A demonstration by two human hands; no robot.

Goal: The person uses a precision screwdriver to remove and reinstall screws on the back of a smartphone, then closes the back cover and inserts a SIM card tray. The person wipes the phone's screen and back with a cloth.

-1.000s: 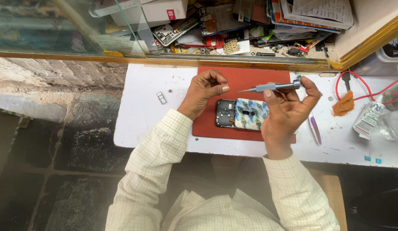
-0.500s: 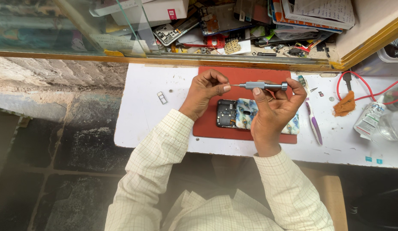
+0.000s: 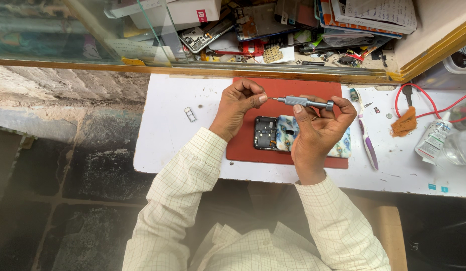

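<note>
My right hand (image 3: 318, 128) grips a slim grey precision screwdriver (image 3: 304, 102) held level above the red mat (image 3: 288, 155), tip pointing left. My left hand (image 3: 239, 103) has its fingers pinched at the screwdriver's tip. Below the hands, on the mat, lies an opened phone (image 3: 265, 133) with dark insides showing, and beside it a patterned blue back cover (image 3: 338, 146), partly hidden by my right hand.
The white worktop (image 3: 167, 135) carries a small metal tray part (image 3: 190, 114), a purple-and-white toothbrush (image 3: 367, 145), an orange cloth scrap (image 3: 405, 123), red wires (image 3: 433, 108) and a white tube (image 3: 429, 140). Behind a wooden rail (image 3: 193, 70) sits a cluttered shelf of phone parts and papers.
My right hand has swung the screwdriver left and lowered it to level; its tip now meets my left hand's pinched fingers. The left hand stayed put.
</note>
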